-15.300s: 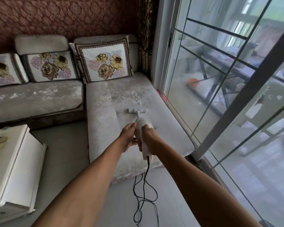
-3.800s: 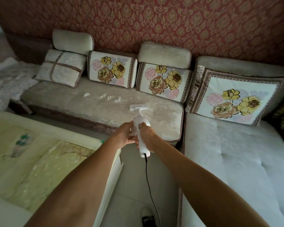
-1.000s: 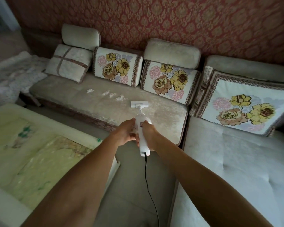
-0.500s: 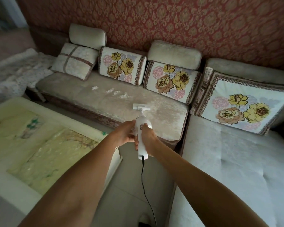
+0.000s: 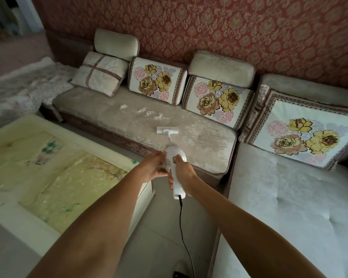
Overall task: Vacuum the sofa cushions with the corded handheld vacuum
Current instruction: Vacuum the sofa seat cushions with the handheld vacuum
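Note:
Both hands hold the white handheld vacuum point(image 5: 172, 157). My right hand point(image 5: 184, 173) grips its handle, and my left hand point(image 5: 152, 166) steadies the body from the left. Its flat nozzle point(image 5: 167, 130) rests on the beige seat cushion point(image 5: 205, 141) of the long sofa section. Several white scraps of fluff point(image 5: 149, 113) lie on the cushion just beyond the nozzle. A black cord point(image 5: 182, 223) runs from the vacuum's tail down to the floor.
Floral back cushions point(image 5: 157, 83) and a plain crossed pillow point(image 5: 100, 74) line the back. The pale chaise section point(image 5: 289, 207) stretches along the right. A white low table point(image 5: 48, 177) with a yellow-green top stands left, leaving a narrow strip of floor point(image 5: 161, 237).
The nozzle has slid a little forward on the seat cushion toward the white scraps. Both hands keep the same hold on the vacuum.

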`<action>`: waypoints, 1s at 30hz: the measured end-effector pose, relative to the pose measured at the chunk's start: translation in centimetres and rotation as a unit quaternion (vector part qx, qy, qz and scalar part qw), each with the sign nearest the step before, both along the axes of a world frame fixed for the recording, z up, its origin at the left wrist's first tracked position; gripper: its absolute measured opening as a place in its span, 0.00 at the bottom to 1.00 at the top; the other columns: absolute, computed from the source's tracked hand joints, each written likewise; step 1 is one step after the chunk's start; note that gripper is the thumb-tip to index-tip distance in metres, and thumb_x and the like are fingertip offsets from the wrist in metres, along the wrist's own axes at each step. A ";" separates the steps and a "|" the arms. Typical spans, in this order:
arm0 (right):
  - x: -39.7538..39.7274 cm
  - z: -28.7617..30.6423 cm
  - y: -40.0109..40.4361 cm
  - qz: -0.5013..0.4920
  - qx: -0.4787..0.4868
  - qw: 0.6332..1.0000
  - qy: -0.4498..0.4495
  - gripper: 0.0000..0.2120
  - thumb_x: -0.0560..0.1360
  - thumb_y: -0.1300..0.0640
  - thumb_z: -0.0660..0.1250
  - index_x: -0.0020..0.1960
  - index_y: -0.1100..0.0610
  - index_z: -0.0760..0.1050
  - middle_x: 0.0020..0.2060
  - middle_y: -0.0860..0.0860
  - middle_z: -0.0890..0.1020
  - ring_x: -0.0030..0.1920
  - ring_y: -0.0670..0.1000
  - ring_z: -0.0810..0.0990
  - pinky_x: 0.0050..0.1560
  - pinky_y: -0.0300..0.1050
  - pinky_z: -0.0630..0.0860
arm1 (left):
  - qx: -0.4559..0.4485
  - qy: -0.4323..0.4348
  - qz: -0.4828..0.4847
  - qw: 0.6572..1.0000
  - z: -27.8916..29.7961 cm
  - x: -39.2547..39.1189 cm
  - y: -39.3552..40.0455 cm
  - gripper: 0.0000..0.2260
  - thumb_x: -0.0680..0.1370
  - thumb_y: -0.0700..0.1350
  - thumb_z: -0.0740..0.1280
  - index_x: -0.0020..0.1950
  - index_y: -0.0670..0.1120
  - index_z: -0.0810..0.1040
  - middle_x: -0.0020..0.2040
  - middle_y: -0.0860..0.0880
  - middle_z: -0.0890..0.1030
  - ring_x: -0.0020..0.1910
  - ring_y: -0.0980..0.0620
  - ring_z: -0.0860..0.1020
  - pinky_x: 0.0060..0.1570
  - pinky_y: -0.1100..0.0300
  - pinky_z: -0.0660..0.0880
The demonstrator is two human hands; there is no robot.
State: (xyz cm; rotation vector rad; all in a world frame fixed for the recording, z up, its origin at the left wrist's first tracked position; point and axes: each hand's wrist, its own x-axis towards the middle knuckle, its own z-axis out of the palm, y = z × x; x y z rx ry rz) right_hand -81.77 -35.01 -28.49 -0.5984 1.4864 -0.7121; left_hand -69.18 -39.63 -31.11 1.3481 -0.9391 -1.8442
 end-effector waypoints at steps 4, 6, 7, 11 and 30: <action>0.3 0.6 -1.2 0.012 0.001 1.000 0.019 0.26 0.81 0.42 0.54 0.58 0.66 0.74 0.27 0.57 0.75 0.19 0.53 0.72 0.23 0.40 0.72 | 0.004 0.010 0.002 1.000 -0.3 0.6 -1.0 0.15 0.83 0.47 0.62 0.65 0.38 0.74 0.51 0.40 0.82 0.48 0.43 0.82 0.45 0.47 0.81; 0.0 1.3 -1.8 0.029 0.006 0.999 0.012 0.23 0.81 0.44 0.54 0.54 0.64 0.72 0.27 0.57 0.74 0.17 0.52 0.71 0.22 0.38 0.71 | 0.006 0.015 0.010 1.000 -0.4 0.5 -1.6 0.15 0.84 0.47 0.62 0.66 0.39 0.74 0.54 0.39 0.81 0.51 0.42 0.82 0.47 0.46 0.81; -0.1 1.6 -2.1 0.039 0.010 0.999 0.011 0.22 0.82 0.44 0.54 0.53 0.64 0.72 0.26 0.57 0.73 0.17 0.52 0.71 0.22 0.38 0.71 | 0.005 0.014 0.009 1.000 -0.4 0.5 -1.9 0.15 0.84 0.47 0.62 0.65 0.39 0.74 0.55 0.39 0.81 0.52 0.42 0.81 0.49 0.46 0.81; -0.7 1.8 -4.3 0.075 -0.008 0.997 0.014 0.20 0.82 0.46 0.52 0.55 0.63 0.70 0.27 0.57 0.72 0.18 0.52 0.71 0.23 0.38 0.71 | 0.001 0.003 0.008 1.000 -0.8 -0.1 -4.0 0.12 0.84 0.46 0.61 0.61 0.40 0.76 0.53 0.38 0.82 0.50 0.42 0.81 0.53 0.46 0.80; -9.2 2.0 -19.7 0.145 0.008 0.989 -0.005 0.20 0.83 0.47 0.51 0.49 0.62 0.70 0.24 0.54 0.72 0.18 0.50 0.71 0.23 0.36 0.71 | 0.012 -0.037 0.052 0.998 0.4 -7.8 -17.1 0.13 0.84 0.47 0.60 0.60 0.39 0.75 0.52 0.38 0.81 0.49 0.40 0.80 0.63 0.39 0.75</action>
